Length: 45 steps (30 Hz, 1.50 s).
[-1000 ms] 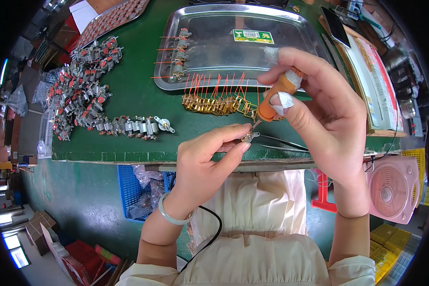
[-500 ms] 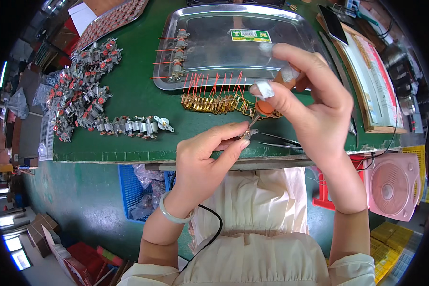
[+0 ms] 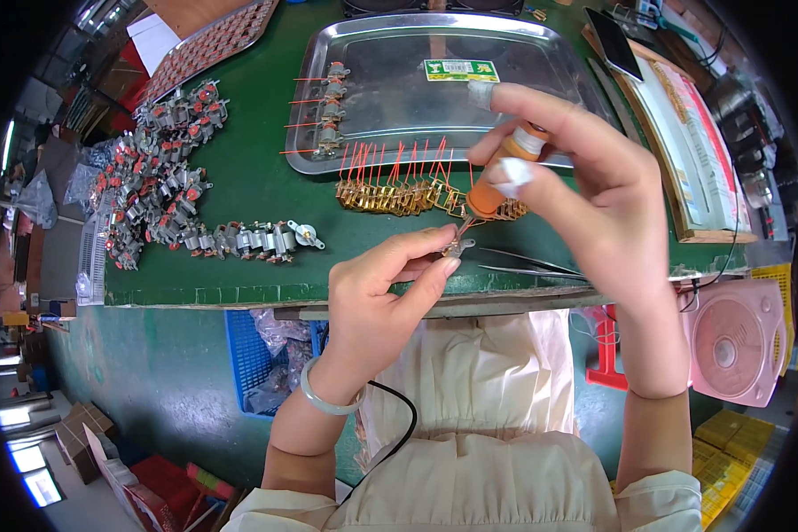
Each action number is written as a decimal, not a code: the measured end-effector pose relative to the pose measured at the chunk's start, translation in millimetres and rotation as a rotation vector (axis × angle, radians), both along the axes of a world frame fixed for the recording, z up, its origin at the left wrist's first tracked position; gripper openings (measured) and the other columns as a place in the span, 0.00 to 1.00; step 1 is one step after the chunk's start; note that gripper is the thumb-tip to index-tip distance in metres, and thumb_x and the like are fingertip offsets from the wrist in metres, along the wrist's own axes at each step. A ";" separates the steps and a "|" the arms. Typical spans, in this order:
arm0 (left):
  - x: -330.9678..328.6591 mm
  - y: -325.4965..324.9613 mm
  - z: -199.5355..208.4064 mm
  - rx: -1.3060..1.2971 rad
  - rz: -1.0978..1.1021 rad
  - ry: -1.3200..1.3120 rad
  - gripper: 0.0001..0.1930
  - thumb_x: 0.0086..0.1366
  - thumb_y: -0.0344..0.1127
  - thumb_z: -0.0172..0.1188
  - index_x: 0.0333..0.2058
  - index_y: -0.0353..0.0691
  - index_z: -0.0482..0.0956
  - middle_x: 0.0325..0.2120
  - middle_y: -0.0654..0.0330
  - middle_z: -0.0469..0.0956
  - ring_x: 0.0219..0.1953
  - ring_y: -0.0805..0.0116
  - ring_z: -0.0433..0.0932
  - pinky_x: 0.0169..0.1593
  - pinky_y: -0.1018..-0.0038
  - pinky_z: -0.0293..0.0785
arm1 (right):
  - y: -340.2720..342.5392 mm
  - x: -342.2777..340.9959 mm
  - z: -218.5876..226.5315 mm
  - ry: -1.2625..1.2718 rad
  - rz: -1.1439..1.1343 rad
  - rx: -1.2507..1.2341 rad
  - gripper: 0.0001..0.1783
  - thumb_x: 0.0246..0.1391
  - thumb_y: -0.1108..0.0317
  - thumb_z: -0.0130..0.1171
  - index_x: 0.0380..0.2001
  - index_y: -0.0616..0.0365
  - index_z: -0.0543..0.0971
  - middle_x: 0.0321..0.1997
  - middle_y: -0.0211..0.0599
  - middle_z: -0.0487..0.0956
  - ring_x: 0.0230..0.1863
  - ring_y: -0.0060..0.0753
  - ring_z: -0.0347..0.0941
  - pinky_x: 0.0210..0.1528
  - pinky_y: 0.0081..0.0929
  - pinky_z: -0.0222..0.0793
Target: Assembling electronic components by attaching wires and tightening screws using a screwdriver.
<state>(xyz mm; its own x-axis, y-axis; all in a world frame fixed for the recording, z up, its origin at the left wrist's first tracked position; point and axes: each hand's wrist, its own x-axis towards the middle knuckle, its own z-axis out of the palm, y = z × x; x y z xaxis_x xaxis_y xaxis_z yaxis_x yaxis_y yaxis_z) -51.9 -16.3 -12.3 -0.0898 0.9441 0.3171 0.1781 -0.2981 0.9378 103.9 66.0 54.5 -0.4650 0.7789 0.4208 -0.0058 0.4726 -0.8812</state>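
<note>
- A pale bracelet circles the wrist just behind the left hand.
- The left hand pinches a small metal part between thumb and forefinger, above the near edge of the green bench.
- The right hand, white tape on its thumb and one finger, grasps an orange-handled screwdriver; the shaft slants down to the part in the left hand, though the tip's exact contact is too small to tell.
- Metal tweezers lie on the bench, between the two hands.
- Right of the right hand, below bench height, stands a pink fan.
- Beyond the left hand runs a row of brass-coloured frames with upright red wires.
- Left of the left hand, a line of silver units joins a larger heap farther off.
- Beyond both hands lies a metal tray, four wired units along its left side.
- A dark phone rests beyond the right hand, to its right.
</note>
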 end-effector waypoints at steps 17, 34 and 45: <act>0.6 -0.8 -2.7 -0.006 0.015 0.005 0.12 0.51 0.22 0.58 0.37 0.31 0.75 0.33 0.55 0.78 0.33 0.73 0.77 0.38 0.79 0.75 | 6.1 7.8 6.0 0.184 0.269 -0.286 0.21 0.44 0.78 0.55 0.46 0.66 0.69 0.36 0.39 0.76 0.36 0.22 0.69 0.40 0.22 0.66; 2.1 -2.3 6.4 -0.018 -0.035 -0.289 0.13 0.55 0.21 0.54 0.41 0.30 0.72 0.36 0.54 0.76 0.34 0.69 0.77 0.40 0.77 0.75 | -34.5 7.0 -6.8 0.440 -0.028 -0.545 0.12 0.45 0.75 0.56 0.26 0.59 0.61 0.20 0.32 0.71 0.23 0.19 0.71 0.22 0.14 0.63; -0.8 3.3 18.7 -0.258 -0.303 -0.684 0.14 0.64 0.30 0.43 0.46 0.29 0.66 0.34 0.48 0.74 0.31 0.58 0.78 0.33 0.72 0.79 | -44.6 -1.6 -37.0 0.509 0.071 -0.913 0.13 0.50 0.70 0.54 0.37 0.64 0.68 0.19 0.25 0.68 0.16 0.11 0.56 0.14 0.13 0.51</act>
<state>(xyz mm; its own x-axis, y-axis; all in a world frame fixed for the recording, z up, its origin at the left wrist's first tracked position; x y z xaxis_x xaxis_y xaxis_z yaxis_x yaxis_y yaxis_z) -52.7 -13.0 6.4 0.0872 0.9948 0.0517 -0.5172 0.0009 0.8559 102.3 21.4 17.5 -0.4552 0.8770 -0.1540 -0.4780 -0.3866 -0.7887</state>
